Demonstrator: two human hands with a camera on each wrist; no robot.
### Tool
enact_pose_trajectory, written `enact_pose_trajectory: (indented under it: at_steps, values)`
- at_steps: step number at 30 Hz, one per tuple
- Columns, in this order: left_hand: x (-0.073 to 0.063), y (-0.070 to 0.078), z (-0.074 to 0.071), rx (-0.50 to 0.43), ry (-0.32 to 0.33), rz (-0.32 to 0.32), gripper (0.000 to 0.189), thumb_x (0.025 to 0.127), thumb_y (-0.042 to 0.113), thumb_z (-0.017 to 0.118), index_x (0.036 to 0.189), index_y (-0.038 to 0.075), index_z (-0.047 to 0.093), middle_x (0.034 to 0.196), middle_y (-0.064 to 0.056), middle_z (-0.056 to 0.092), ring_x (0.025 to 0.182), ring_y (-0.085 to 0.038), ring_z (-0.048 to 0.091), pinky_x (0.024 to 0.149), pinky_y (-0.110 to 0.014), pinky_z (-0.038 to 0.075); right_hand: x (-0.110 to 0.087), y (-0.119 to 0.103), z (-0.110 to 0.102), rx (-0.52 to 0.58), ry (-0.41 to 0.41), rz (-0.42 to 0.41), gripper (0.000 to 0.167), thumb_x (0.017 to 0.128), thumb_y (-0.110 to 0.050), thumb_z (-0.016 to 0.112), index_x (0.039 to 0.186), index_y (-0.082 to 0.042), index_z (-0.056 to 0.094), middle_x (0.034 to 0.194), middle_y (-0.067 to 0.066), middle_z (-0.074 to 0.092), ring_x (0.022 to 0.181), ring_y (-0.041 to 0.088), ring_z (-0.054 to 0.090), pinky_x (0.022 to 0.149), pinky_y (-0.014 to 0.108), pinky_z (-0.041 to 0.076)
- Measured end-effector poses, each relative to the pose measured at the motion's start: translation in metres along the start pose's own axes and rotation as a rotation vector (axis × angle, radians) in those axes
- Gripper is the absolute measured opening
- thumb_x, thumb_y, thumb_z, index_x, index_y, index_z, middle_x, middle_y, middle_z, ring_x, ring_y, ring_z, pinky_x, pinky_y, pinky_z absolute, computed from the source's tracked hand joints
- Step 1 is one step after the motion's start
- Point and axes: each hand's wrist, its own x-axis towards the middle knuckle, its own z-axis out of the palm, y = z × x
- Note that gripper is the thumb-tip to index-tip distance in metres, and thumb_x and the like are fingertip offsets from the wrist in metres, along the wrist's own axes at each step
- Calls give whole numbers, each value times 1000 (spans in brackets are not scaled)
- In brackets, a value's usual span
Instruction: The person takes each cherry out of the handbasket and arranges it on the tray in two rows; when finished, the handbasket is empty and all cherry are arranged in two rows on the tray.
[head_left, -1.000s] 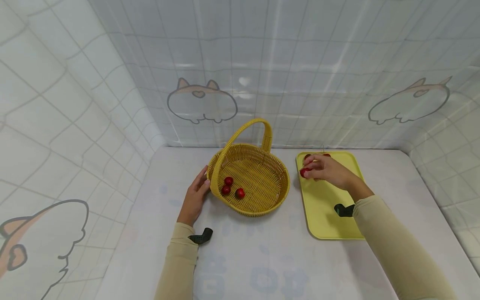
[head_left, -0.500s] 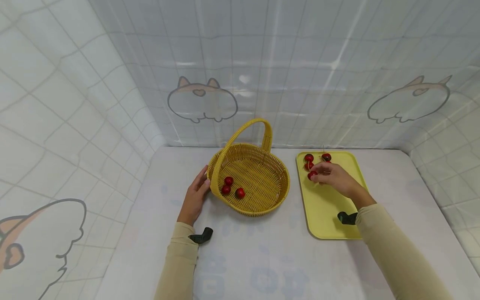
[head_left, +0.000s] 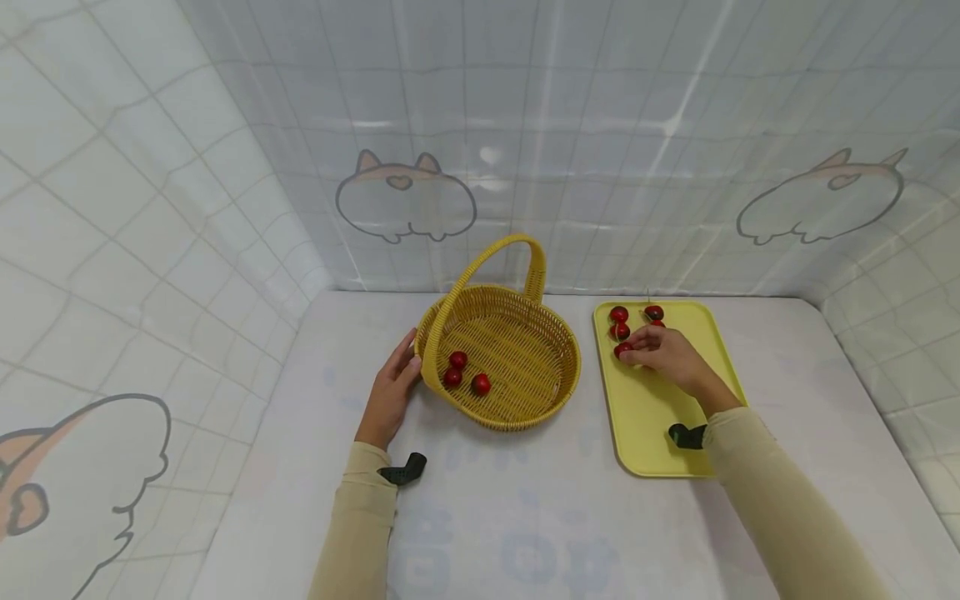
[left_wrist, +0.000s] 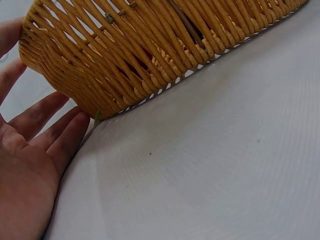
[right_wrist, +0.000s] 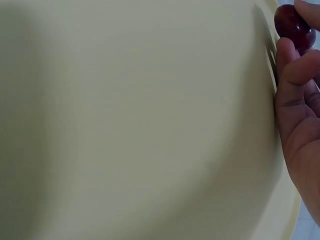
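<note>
My right hand (head_left: 663,357) pinches a dark red cherry (right_wrist: 294,26) between thumb and fingertips, low over the left part of a yellow tray (head_left: 637,446). Just beyond it on the tray lie more cherries (head_left: 619,332), some with thin stems. On the left, a yellow wicker basket (head_left: 525,358) with a tall arched handle stands on the table, three cherries (head_left: 481,384) inside near its left side. My left hand (head_left: 388,392) rests against the basket's outer left wall. The left wrist view shows its fingers (left_wrist: 37,117) extended along the woven side.
A white cloth (head_left: 480,517) with faint print covers the table. Pale tiled-pattern sheets (head_left: 600,167) with cartoon animal drawings stand behind and at both sides. The basket handle rises above the rim, and a strip of table separates basket and tray.
My right hand has shifted slightly right and nearer with the cherry, uncovering cherries at the tray's far left. My left hand and the basket have stayed put.
</note>
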Motion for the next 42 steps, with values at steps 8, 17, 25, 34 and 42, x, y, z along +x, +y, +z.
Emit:
enact_pose_trajectory:
  at_steps: [8, 17, 25, 34, 42]
  values:
    - [1, 0, -1, 8, -6, -3, 56, 103, 46, 59, 155, 42, 40, 160, -3, 43, 146, -17, 44, 122, -35, 35, 0, -5, 1, -35, 16, 8, 50, 91, -32, 79, 124, 1, 62, 116, 17, 67, 86, 17, 64, 69, 27, 54]
    - [0, 4, -2, 28, -19, -2, 55, 104, 44, 57, 156, 42, 39, 160, -5, 43, 145, -17, 45, 119, -29, 38, 1, -2, 4, -23, 46, 35, 48, 88, -35, 81, 120, -2, 66, 105, 7, 69, 82, 15, 62, 67, 26, 53]
    - [-1, 4, -2, 18, -18, -3, 52, 105, 41, 56, 154, 45, 40, 156, -2, 47, 143, -15, 47, 111, -18, 42, 2, 0, 5, 30, 51, 34, 45, 88, -34, 82, 117, -3, 68, 98, 2, 70, 77, 14, 61, 62, 27, 53]
    - [-1, 3, -3, 38, -12, -5, 51, 106, 38, 55, 154, 45, 40, 157, -2, 46, 144, -16, 46, 111, -17, 41, -1, -4, 6, 0, 61, 41, 46, 90, -37, 79, 118, -3, 65, 99, 5, 71, 79, 16, 64, 64, 27, 54]
    - [0, 5, -3, 43, -21, -5, 53, 106, 38, 55, 156, 43, 38, 160, -4, 43, 146, -17, 43, 117, -25, 38, -1, -4, 6, 6, 81, 43, 44, 95, -34, 75, 120, 0, 64, 101, 17, 73, 80, 19, 64, 61, 27, 54]
